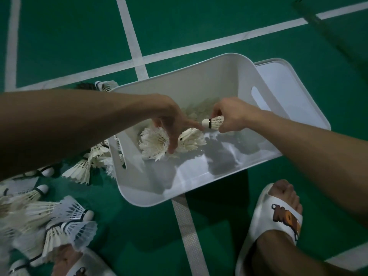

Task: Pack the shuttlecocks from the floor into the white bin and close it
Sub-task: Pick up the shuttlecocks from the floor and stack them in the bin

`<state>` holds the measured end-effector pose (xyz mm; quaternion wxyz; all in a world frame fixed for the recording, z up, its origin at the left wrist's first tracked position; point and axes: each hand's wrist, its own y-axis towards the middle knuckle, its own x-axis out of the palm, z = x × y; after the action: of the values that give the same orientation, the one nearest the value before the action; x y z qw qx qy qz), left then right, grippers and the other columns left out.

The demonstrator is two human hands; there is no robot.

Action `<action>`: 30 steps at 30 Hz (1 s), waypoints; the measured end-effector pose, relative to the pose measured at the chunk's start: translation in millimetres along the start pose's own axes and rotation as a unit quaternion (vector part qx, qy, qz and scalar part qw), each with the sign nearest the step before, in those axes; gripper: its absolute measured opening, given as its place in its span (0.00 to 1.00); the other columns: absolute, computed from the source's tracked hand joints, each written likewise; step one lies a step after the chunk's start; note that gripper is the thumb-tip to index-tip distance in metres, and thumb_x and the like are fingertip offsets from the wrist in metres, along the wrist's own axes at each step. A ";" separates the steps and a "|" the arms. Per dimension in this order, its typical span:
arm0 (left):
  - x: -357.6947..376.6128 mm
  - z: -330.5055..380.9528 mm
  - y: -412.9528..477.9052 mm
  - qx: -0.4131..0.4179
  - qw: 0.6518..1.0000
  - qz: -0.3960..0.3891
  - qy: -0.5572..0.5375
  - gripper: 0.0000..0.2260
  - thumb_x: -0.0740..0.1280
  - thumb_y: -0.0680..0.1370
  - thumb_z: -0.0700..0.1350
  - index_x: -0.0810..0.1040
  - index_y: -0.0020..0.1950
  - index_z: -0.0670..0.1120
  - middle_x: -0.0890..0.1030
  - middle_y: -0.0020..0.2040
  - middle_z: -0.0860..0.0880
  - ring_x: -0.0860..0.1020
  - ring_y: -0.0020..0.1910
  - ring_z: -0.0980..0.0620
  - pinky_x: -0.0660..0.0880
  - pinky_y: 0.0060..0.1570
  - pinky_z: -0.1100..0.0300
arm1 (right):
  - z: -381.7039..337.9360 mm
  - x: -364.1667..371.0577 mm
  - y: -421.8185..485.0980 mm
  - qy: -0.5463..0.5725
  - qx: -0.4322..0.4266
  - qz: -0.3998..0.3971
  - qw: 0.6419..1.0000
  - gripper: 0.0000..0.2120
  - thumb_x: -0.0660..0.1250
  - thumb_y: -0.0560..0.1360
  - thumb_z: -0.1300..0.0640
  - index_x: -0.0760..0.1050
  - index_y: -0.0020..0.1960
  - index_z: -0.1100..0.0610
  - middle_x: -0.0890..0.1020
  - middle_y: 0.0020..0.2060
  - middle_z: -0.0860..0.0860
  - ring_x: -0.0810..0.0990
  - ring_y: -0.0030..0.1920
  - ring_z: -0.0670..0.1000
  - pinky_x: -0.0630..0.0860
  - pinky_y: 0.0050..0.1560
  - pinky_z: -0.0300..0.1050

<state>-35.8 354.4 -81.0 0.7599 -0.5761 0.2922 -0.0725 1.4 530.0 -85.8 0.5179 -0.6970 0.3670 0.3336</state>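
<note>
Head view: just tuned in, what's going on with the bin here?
A person is loading the white bin on the court floor. The right hand pinches one shuttlecock above the bin, while the left hand rests its fingers on a few shuttlecocks already inside. Many more shuttlecocks lie on the floor at the left. The lid sits beside the bin, so it is open.

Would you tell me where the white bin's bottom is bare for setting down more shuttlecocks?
Bare: the bin bottom along the near wall and right end, beneath the shuttlecock in the right hand. Crowded: feather shuttlecocks under the left hand.
</note>
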 end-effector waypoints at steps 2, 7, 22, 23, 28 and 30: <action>1.4 -0.8 1.2 0.001 1.000 0.000 -0.007 0.56 0.80 0.63 0.44 0.42 0.72 0.72 0.53 0.78 0.53 0.59 0.74 0.47 0.67 0.67 0.45 | 0.5 2.8 1.2 -0.034 -0.019 0.007 0.999 0.19 0.73 0.67 0.63 0.80 0.57 0.54 0.82 0.51 0.54 0.79 0.49 0.55 0.69 0.43 0.41; 0.9 -3.8 0.1 0.000 1.000 0.000 -0.023 0.56 0.80 0.64 0.43 0.42 0.72 0.72 0.52 0.79 0.53 0.59 0.75 0.48 0.67 0.68 0.46 | 6.6 13.3 5.0 -0.059 -0.038 0.018 0.997 0.23 0.74 0.68 0.65 0.80 0.60 0.47 0.74 0.60 0.53 0.76 0.58 0.56 0.73 0.58 0.45; 2.8 -8.2 -1.3 0.009 1.000 0.014 0.001 0.56 0.80 0.63 0.45 0.42 0.72 0.73 0.53 0.78 0.52 0.62 0.73 0.47 0.69 0.66 0.45 | 7.8 15.1 0.2 0.235 0.033 0.035 0.971 0.27 0.79 0.65 0.58 0.76 0.61 0.51 0.77 0.57 0.52 0.78 0.53 0.52 0.76 0.51 0.44; 2.7 -8.3 -2.0 0.009 1.000 0.014 -0.001 0.56 0.80 0.64 0.44 0.41 0.72 0.72 0.53 0.78 0.52 0.63 0.72 0.47 0.69 0.66 0.45 | 9.2 13.7 0.2 0.246 0.045 0.042 0.967 0.26 0.78 0.65 0.61 0.77 0.61 0.51 0.76 0.57 0.52 0.78 0.52 0.53 0.77 0.49 0.45; 3.3 -8.5 -1.2 0.011 1.000 0.014 -0.005 0.57 0.80 0.64 0.44 0.41 0.72 0.71 0.52 0.79 0.53 0.61 0.73 0.47 0.68 0.67 0.45 | 11.6 18.8 4.9 0.221 0.082 0.036 0.971 0.23 0.74 0.65 0.72 0.78 0.56 0.53 0.78 0.53 0.55 0.79 0.48 0.56 0.77 0.45 0.45; 4.1 -9.7 -0.5 0.008 1.000 0.012 -0.006 0.57 0.80 0.63 0.45 0.40 0.71 0.72 0.52 0.79 0.53 0.61 0.74 0.47 0.67 0.67 0.45 | 12.5 21.0 5.8 0.262 0.083 0.039 0.961 0.21 0.75 0.64 0.72 0.78 0.50 0.52 0.77 0.54 0.55 0.81 0.49 0.57 0.80 0.49 0.50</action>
<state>-37.5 344.4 -83.7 0.7671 -0.5668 0.2939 -0.0624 6.0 537.5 -109.3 0.4462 -0.6995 0.5435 0.1276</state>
